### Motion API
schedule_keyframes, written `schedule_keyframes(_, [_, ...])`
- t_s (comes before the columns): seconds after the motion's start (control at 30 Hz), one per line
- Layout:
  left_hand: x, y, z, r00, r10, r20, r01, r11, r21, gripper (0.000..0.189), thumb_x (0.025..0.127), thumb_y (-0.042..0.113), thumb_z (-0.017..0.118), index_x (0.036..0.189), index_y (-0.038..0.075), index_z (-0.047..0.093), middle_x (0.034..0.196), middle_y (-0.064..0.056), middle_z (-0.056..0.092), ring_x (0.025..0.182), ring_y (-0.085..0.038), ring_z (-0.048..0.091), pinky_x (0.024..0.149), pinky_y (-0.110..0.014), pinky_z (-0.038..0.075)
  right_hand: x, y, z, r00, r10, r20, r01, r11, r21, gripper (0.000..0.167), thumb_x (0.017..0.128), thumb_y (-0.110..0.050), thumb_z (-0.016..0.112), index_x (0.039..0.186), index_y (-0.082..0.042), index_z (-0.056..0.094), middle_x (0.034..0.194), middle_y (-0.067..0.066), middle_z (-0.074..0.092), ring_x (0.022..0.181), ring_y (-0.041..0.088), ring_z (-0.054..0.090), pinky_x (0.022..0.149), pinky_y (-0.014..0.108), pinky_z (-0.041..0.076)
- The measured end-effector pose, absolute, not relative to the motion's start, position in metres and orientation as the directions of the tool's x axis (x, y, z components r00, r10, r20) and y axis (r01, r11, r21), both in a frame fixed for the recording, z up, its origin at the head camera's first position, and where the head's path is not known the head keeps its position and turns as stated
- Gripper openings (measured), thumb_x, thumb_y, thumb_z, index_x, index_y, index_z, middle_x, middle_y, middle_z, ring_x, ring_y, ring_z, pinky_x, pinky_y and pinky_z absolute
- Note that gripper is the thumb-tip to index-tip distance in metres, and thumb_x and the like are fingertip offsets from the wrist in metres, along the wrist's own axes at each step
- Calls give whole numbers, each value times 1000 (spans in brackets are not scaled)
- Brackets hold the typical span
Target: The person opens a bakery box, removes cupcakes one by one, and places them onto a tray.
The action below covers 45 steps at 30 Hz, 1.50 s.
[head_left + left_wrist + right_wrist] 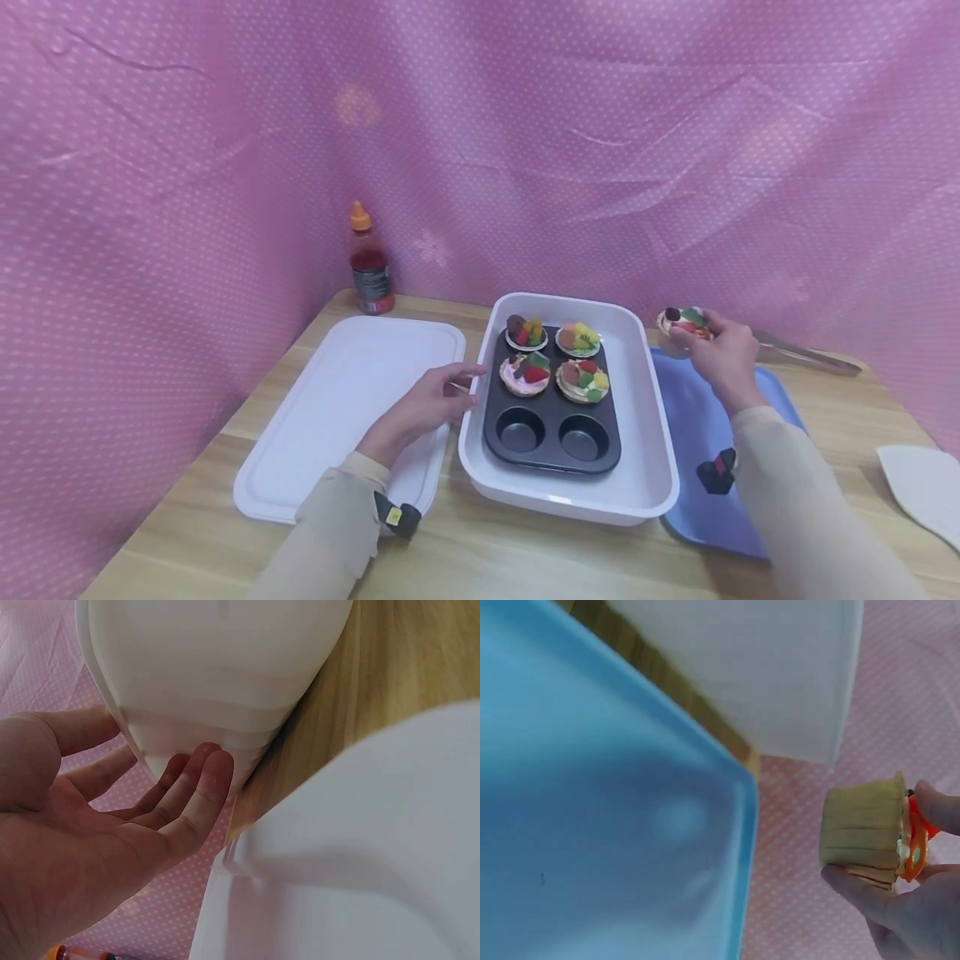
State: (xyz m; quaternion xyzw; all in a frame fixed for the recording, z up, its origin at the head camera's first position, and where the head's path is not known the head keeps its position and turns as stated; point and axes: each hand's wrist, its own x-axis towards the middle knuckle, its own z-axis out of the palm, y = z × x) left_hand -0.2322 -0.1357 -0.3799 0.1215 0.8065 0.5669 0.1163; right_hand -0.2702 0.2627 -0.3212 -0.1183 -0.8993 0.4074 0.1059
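Note:
My right hand (727, 358) pinches a cupcake (684, 325) with cream and fruit-like toppings, holding it above the far end of a blue tray (686, 408). In the right wrist view its pleated tan cup (861, 825) is tipped sideways, fingers at its top and side. Left of it stands a white bin (667, 467) holding a dark muffin tin (551, 457). Several decorated cupcakes (582, 382) fill the far and middle wells; the two near wells show bare bottoms. My left hand (427, 408), fingers loosely bent, is at the bin's left rim; whether it touches is unclear.
A white board (337, 400) lies left of the bin. Behind it stands a sauce bottle (371, 271) with an orange cap. Metal tongs (810, 354) lie at the back right, and a white board edge (926, 492) shows at far right. Pink dotted cloth (525, 150) hangs behind.

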Motion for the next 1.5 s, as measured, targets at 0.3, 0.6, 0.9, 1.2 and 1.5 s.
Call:
schedule_keyframes(0.3, [-231,-136,-379,-939,340,-47,65,313,948,49,95,3,64,143,2,54,126,-24,60,102,-23,67,82,-34,61,-281,275,-338,-965,247,91,102,670,-735,71,100,-35,61,154,2,32,150,36,41,136,53,41,110,63,40])
schedule_keyframes(0.6, [-230,-134,-377,-942,331,-58,52,315,948,48,95,2,64,143,3,54,127,-24,61,102,-23,67,81,-34,62,-281,282,-364,-971,206,124,55,693,-719,62,98,-31,65,144,6,48,133,34,58,114,38,55,77,23,46])
schedule_keyframes(0.9, [-229,-133,-374,-948,307,-86,26,342,940,47,96,5,64,142,8,56,129,-19,61,103,-22,66,82,-33,61,-283,283,-373,-966,255,44,147,681,-717,65,98,-32,65,147,4,45,136,33,56,111,37,51,74,28,40])
schedule_keyframes(1.2, [-230,-132,-374,-951,291,-103,13,371,928,46,96,8,67,140,15,59,128,-16,63,103,-21,65,83,-33,60,-283,288,-376,-968,249,37,148,680,-718,75,96,-42,66,148,5,42,140,33,53,118,38,54,74,23,44])
schedule_keyframes(1.5, [-228,-134,-374,-946,316,-67,45,336,941,47,95,5,65,141,9,57,128,-22,62,100,-21,66,80,-33,61,-281,295,-372,-976,219,14,137,658,-741,87,95,-50,65,154,3,31,150,38,37,137,56,39,107,64,43])
